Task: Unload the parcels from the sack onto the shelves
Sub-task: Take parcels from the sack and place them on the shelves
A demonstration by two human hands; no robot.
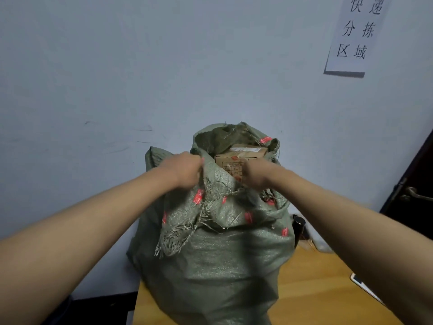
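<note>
At the sack (218,261) mouth, left hand (185,170) and right hand (254,175) in a grip on its rim.

Dim, cool, even light, soft shadows, wide-angle bending at edges, slight softness throughout

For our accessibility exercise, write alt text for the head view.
Both hands, left hand and right hand, grip the rim of a green woven sack standing on a wooden table, exposing a cardboard parcel inside. A paper sign hangs on the wall.
</note>
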